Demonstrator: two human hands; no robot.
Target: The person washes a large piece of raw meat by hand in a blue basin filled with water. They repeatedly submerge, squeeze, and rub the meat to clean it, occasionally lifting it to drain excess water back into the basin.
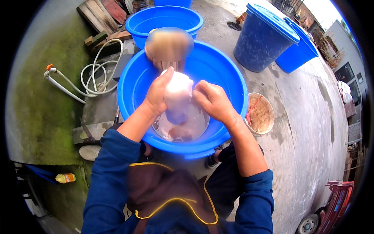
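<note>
A large blue plastic tub stands before me, with some cloudy liquid at its bottom. Above that liquid, my left hand grips a pale, whitish, rounded thing from its left side, thumb on top; glare hides what it is. My right hand is at the right edge of the same pale thing, its fingers curled in; whether they pinch it is unclear. Just beyond, a brownish thing, largely blurred, rises at the tub's far left side.
Another blue tub stands behind. At the right are a white bucket with reddish streaks inside and a lidded blue barrel. A coiled hose, a yellow bottle and wooden boards lie at the left.
</note>
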